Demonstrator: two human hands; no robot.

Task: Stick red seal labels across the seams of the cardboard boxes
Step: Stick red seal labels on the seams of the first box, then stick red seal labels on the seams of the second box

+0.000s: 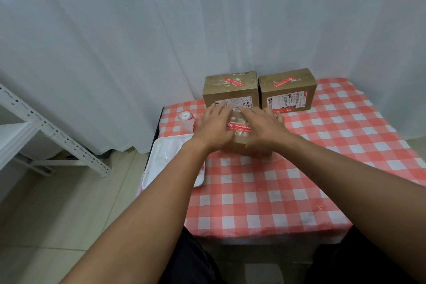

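Observation:
A small cardboard box (238, 143) lies on the checked table under both hands. A red seal label (239, 127) runs across its top between them. My left hand (214, 125) lies flat on the box's left side, fingers spread. My right hand (262, 128) lies flat on its right side. Behind stand two bigger cardboard boxes: the left box (230, 93) and the right box (287, 92), each with a red label on its top seam. A roll of red labels (185, 116) stands left of my left hand.
A white tray (161, 159) sits at the table's left edge, partly under my left forearm. The red-and-white checked tablecloth (276, 187) covers the table. A white curtain (207, 30) hangs behind, and a white metal shelf frame (46, 127) stands at the left.

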